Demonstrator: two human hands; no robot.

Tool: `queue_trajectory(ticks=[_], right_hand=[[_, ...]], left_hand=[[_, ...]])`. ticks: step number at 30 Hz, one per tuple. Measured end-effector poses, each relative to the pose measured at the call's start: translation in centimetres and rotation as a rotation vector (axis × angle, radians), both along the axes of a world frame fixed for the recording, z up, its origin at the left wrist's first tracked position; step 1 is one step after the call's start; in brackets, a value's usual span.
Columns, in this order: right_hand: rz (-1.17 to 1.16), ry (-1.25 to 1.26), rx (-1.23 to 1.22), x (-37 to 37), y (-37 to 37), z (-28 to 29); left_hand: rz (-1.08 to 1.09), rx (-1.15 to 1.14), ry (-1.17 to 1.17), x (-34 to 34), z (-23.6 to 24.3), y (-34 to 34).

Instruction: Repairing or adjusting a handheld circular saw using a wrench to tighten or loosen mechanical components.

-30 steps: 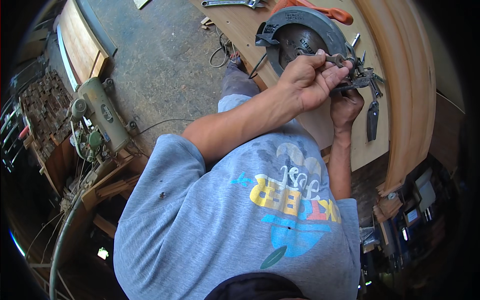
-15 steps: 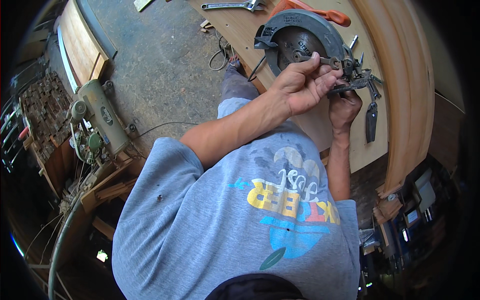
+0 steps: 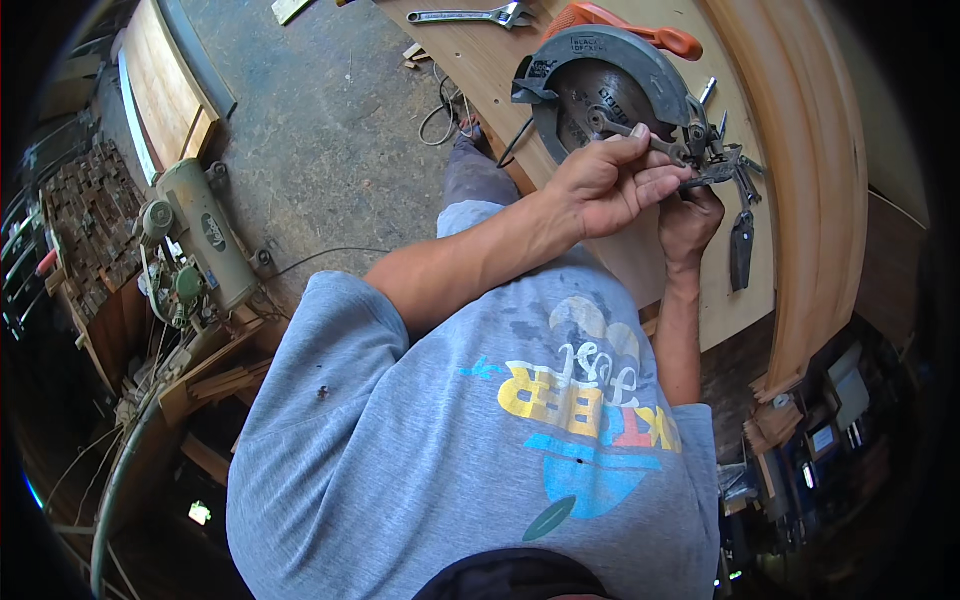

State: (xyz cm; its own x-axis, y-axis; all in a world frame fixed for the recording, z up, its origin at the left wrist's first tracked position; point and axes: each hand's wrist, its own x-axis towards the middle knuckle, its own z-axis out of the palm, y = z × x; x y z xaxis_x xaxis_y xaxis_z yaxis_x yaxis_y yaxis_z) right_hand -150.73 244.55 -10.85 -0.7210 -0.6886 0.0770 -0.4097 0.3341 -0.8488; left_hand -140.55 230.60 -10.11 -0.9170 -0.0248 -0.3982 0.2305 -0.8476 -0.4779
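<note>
A grey circular saw with an orange handle and a dark round blade lies on the wooden bench. My left hand pinches a small dark wrench, which reaches across the blade to its centre bolt. My right hand is closed at the saw's black base plate, its fingertips partly hidden beneath it. A silver adjustable wrench lies at the bench's top edge, and dark loose tools hang or lie right of the saw.
The bench has curved wooden pieces along its right side. Cables lie on the concrete floor. At the left stand a green compressor, stacked wood blocks and a leaning board. My leg is beside the bench.
My left hand and the small wrench have shifted slightly down along the blade, the wrench a little more tilted. My right hand stays at the base plate.
</note>
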Motion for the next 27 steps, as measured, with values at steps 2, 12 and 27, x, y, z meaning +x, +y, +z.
queue_trajectory(ticks=[2,12,27], right_hand=[[0.005,-0.006,-0.001,0.0,0.0,0.1],[-0.014,-0.039,-0.034,0.2,-0.5,0.4],[-0.046,-0.087,0.016,0.6,-1.0,1.5]], left_hand=[[-0.05,-0.095,-0.039,0.3,-0.1,0.1],[0.05,0.098,0.078,-0.4,-0.3,0.0],[-0.154,-0.226,-0.412,-0.9,4.2,-4.6]])
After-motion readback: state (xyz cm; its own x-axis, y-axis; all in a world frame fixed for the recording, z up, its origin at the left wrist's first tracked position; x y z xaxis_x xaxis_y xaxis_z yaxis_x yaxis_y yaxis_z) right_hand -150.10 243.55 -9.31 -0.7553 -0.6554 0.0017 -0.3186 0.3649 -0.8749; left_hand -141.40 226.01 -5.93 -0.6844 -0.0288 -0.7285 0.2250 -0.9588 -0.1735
